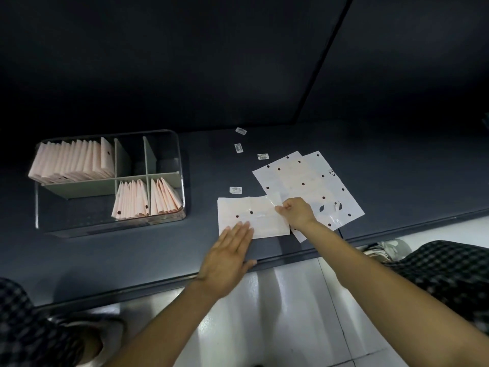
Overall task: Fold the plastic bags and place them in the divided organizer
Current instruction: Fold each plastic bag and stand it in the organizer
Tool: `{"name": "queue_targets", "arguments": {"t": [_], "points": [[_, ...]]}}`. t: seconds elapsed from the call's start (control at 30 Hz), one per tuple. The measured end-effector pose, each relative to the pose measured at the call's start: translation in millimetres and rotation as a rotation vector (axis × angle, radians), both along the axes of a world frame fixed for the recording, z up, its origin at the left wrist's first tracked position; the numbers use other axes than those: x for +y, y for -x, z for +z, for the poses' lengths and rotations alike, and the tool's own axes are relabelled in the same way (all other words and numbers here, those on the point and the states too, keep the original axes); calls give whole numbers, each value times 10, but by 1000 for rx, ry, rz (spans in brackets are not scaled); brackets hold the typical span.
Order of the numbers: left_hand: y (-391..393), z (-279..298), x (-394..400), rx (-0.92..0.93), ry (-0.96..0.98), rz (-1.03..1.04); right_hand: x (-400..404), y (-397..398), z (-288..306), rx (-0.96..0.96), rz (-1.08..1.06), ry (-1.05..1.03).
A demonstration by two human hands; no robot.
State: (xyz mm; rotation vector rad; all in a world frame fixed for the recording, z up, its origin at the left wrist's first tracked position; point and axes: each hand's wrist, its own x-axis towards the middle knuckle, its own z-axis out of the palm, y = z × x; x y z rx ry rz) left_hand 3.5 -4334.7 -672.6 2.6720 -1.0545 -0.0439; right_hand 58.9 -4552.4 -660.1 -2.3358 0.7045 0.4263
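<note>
At lower centre we see the half-folded bag on the dark table. Our left hand lies flat, fingers spread, on its near edge; our right hand pinches its right edge. Flat bags lie right; the organizer sits left.

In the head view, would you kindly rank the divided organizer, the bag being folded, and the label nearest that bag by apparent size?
1. Divided organizer, clearly largest.
2. Bag being folded, held by the left hand and right hand.
3. Label, far smaller.
</note>
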Motion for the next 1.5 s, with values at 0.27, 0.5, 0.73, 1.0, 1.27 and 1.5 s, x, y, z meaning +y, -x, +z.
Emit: {"name": "queue_targets", "arguments": {"t": [0.27, 0.5, 0.73, 1.0, 1.27, 1.5], "points": [[140, -146, 57, 53, -226, -6, 126, 176, 119, -185, 54, 226], [130, -206, 73, 93, -202, -4, 417, 944, -130, -393, 915, 473], [30, -195, 206, 168, -181, 16, -99, 1037, -74, -391, 900, 682], [-45, -73, 164, 209, -87, 79, 38, 710, -56, -655, 852, 619], [-290, 9, 173, 118, 34, 142, 46, 606, 113, -390, 925, 467], [-495, 22, 293, 344, 301, 389, -102, 536, 219, -180, 548, -131]]}}
